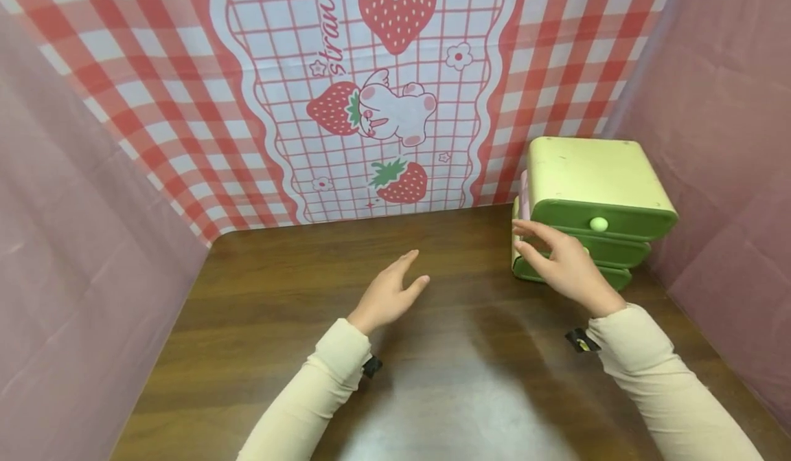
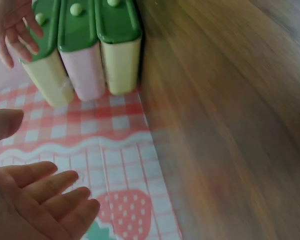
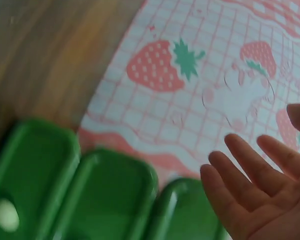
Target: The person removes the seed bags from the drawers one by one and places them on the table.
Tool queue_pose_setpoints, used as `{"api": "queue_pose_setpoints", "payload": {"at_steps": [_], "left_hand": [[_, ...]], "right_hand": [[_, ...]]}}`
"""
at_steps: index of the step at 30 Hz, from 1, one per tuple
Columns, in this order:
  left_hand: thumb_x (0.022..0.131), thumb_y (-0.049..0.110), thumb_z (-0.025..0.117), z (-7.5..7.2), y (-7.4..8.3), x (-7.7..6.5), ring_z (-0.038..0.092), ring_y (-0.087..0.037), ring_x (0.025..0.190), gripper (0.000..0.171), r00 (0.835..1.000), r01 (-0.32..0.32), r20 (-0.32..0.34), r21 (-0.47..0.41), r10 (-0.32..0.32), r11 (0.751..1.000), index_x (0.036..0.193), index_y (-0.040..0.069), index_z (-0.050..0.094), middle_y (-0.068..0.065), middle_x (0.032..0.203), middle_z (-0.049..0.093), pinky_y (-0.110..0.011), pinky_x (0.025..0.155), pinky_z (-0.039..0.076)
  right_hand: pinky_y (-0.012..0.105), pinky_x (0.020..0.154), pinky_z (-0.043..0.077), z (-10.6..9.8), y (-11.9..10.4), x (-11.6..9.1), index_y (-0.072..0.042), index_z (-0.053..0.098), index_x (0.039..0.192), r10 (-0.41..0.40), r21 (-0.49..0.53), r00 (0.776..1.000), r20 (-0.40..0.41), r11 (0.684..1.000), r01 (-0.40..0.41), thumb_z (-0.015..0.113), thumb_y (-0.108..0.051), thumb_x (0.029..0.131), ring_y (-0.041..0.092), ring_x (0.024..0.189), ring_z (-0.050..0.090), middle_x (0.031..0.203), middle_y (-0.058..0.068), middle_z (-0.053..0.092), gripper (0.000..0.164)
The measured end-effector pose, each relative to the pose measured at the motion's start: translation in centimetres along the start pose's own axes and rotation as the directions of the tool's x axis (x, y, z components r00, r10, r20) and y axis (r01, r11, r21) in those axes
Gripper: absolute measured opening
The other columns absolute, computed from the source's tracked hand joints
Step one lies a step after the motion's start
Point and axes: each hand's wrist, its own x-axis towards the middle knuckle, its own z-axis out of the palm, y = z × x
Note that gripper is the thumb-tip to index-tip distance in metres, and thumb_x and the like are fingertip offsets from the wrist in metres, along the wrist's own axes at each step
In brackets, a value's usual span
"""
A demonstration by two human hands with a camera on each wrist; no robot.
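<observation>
A small three-tier drawer cabinet [image 1: 590,172] stands at the table's back right, with green drawer fronts and round pale-green knobs. Its top and bottom tiers are pale yellow; the middle one is pink, as the left wrist view shows. My right hand [image 1: 571,268] hovers before the cabinet, fingers extended toward the left, overlapping the lower drawers and hiding part of them. Nothing is in its grasp. Over the middle of the table, my left hand [image 1: 384,296] is held with thumb and fingers spread apart, likewise holding nothing. In the right wrist view, the right fingers [image 3: 250,175] are loosely straight beside the green fronts.
The brown wood-grain table [image 1: 259,323] reaches back to a red-and-white checked cloth [image 1: 154,55] printed with strawberries. Pink curtains [image 1: 55,241] hang along both sides; the right one is close to the cabinet. Black straps [image 1: 582,341] sit at both wrists.
</observation>
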Motion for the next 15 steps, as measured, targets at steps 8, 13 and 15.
{"api": "queue_pose_setpoints", "payload": {"at_steps": [8, 13, 15], "left_hand": [[0.1, 0.044, 0.052, 1.4, 2.7, 2.6, 0.025, -0.021, 0.149, 0.068, 0.996, -0.092, 0.005, -0.185, 0.095, 0.978, 0.156, 0.016, 0.026, -0.002, 0.162, 0.025, -0.04, 0.123, 0.023], [0.099, 0.045, 0.053, 2.3, 4.4, 4.1, 0.017, -0.016, 0.151, 0.072, 0.993, -0.093, 0.041, -0.288, 0.11, 0.953, 0.158, 0.021, 0.019, 0.004, 0.165, 0.016, -0.039, 0.124, 0.019], [0.099, 0.045, 0.053, 2.7, 5.0, 4.7, 0.014, -0.014, 0.152, 0.074, 0.991, -0.097, 0.053, -0.32, 0.12, 0.942, 0.159, 0.022, 0.016, 0.006, 0.165, 0.012, -0.039, 0.125, 0.017]], "right_hand": [[0.052, 0.083, 0.044, -4.6, 0.5, -0.4, -0.005, 0.049, 0.143, -0.035, -0.125, 0.966, -0.258, 0.992, 0.003, 0.059, -0.016, 0.097, 0.043, 0.103, 0.058, 0.135, 0.023, 0.056, 0.048], [0.064, 0.094, 0.037, -7.1, 2.1, -0.5, -0.012, 0.036, 0.152, 0.091, -0.058, 0.929, -0.36, 0.991, -0.119, 0.055, -0.021, 0.099, 0.054, 0.117, 0.048, 0.144, 0.024, 0.049, 0.057], [0.067, 0.102, 0.033, -8.0, 3.0, -0.5, -0.014, 0.031, 0.154, 0.153, -0.034, 0.908, -0.389, 0.983, -0.18, 0.053, -0.025, 0.1, 0.055, 0.126, 0.043, 0.148, 0.022, 0.045, 0.06]]}}
